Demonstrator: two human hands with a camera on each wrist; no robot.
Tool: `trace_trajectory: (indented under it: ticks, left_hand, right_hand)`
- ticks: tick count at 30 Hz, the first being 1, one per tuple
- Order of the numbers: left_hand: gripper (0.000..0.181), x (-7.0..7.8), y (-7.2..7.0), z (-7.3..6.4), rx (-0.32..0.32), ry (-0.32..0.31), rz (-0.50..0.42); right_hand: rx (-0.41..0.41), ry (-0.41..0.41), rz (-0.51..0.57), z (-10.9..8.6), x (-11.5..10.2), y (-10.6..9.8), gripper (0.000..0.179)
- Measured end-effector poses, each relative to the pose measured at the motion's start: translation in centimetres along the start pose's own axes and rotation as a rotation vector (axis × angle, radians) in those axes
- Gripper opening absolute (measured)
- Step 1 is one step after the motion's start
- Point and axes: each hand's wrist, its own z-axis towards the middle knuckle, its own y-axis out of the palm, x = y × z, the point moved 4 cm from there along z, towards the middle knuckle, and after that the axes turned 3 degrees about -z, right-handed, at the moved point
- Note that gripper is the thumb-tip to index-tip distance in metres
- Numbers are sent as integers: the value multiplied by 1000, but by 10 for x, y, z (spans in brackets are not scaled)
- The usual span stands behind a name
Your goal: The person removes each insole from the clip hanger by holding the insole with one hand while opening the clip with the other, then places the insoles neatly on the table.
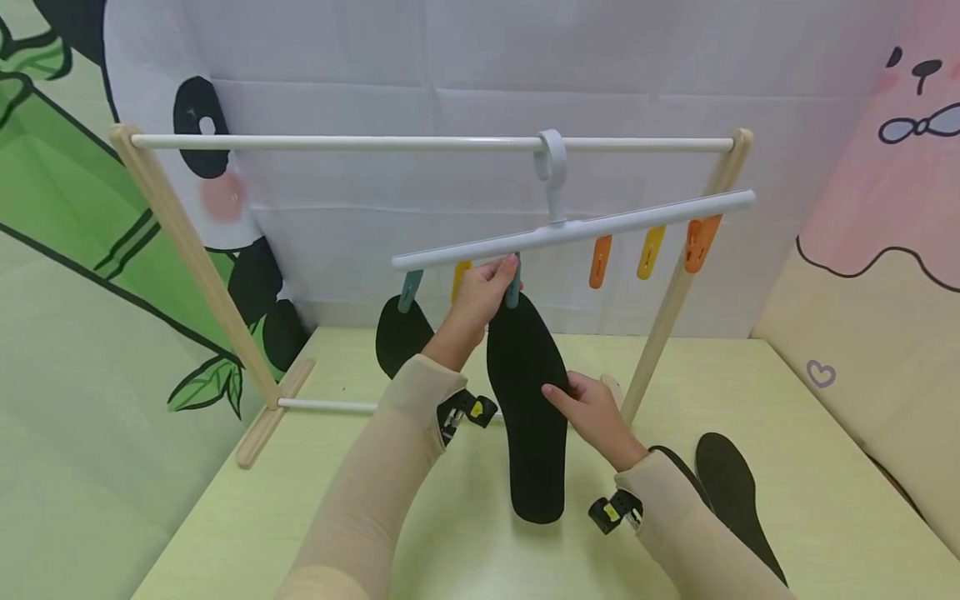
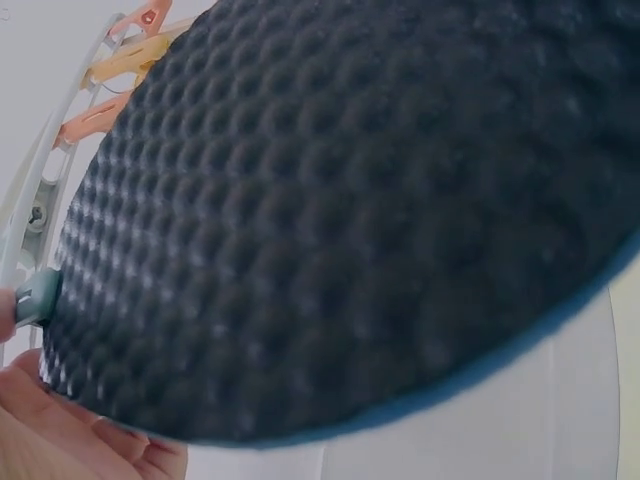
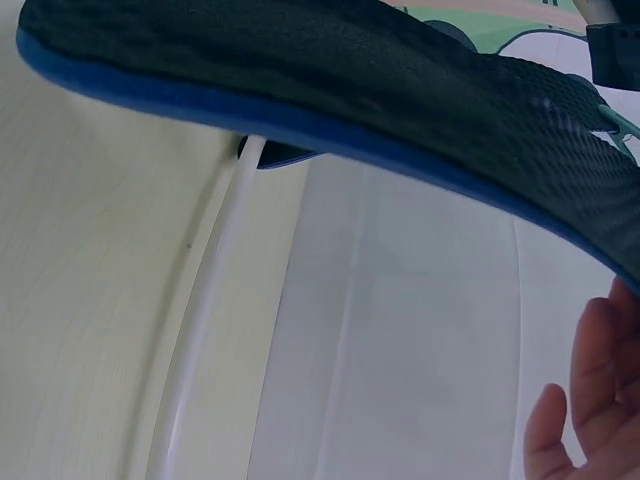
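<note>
Beige fabric sleeves [image 1: 367, 492] slant up from six o'clock; the left hand [image 1: 478, 293] pinches a teal plastic clip [image 1: 513, 287] at the twelve o'clock tip of a long black textured insole [image 1: 531, 417], below a slanted white plastic hanger [image 1: 637, 221]; the right hand [image 1: 597, 414] holds the insole's three o'clock edge.

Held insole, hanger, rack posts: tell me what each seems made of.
Held insole: probably foam, matte black; blue edge and dimpled face suggest it. Hanger: likely plastic, from its smooth, even whitish surface. Rack posts: apparently wood, matte, judging by the pale tan colour.
</note>
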Motion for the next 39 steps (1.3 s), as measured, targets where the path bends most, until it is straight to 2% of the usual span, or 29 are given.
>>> trace_trajectory:
  ticks: [14,23,39]
  left_hand:
    - [40,2,1,-1,52,12,-3]
    - [38,2,2,-1,59,18,5]
    - [36,3,4,0,79,49,-36]
  right_hand:
    - [-1,16,-31,-1,0,-1,20]
    - [-15,16,-33,0,4,0,19]
    - [-19,-5,-15,-1,1,-1,19]
